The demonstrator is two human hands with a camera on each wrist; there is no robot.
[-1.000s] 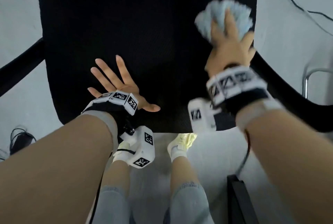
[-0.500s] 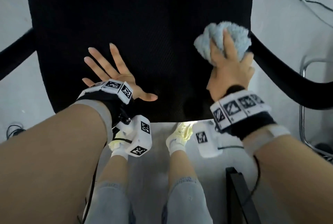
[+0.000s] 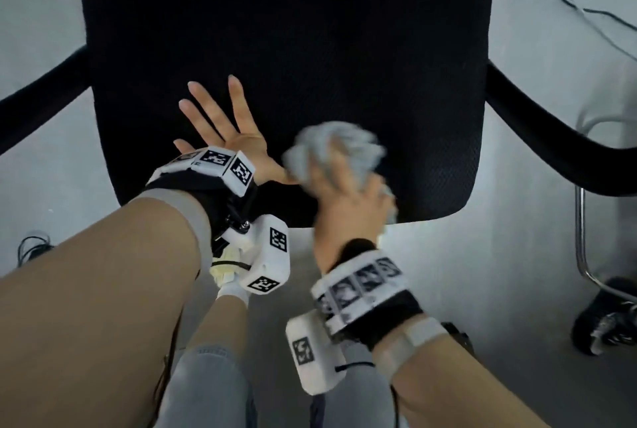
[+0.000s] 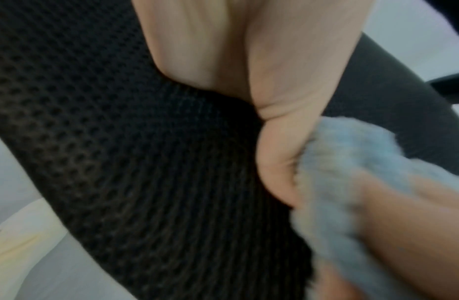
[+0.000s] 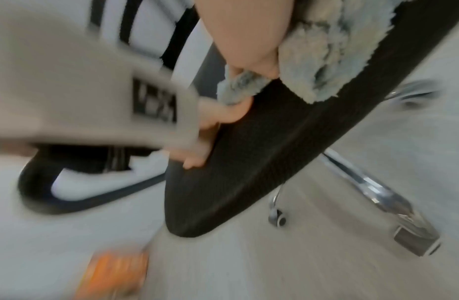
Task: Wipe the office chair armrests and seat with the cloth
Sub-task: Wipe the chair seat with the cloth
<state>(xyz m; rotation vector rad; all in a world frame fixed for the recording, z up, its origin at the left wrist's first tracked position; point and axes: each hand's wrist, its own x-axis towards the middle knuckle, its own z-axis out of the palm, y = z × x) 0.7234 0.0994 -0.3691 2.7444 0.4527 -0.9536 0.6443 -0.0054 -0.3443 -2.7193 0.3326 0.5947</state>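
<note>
Seat [image 3: 282, 35]: black mesh pad, long axis running near to far; its rounded near edge faces the person, with pale floor [image 3: 482, 272] showing past that edge.
Left armrest [image 3: 38, 110]: black bar slanting off the seat's left side toward the near left; a strip of floor shows between it and the seat edge.
Right armrest [image 3: 551, 138]: black bar curving off the seat's right side toward the near right, well apart from both hands.
Left hand [image 3: 224, 131]: flat on the seat near its near edge, left of centre, fingers straight and spread, pointing far; grasping nothing.
Right hand [image 3: 348, 193]: at the near edge of the seat, about mid-width, fingers curled round the cloth; blurred.
Cloth [image 3: 334, 148]: pale blue, fluffy, bunched, pressed on the seat under the right hand; its left side touches the left thumb. Bunched too tightly to give a long axis.
Open room: bare mesh across the far half of the seat and to the right of the cloth.
Chair base [image 5: 372, 194]: chrome leg with a caster below the seat, seen from the right wrist.
Cable [image 3: 579, 4]: thin black line on the floor, far right.
</note>
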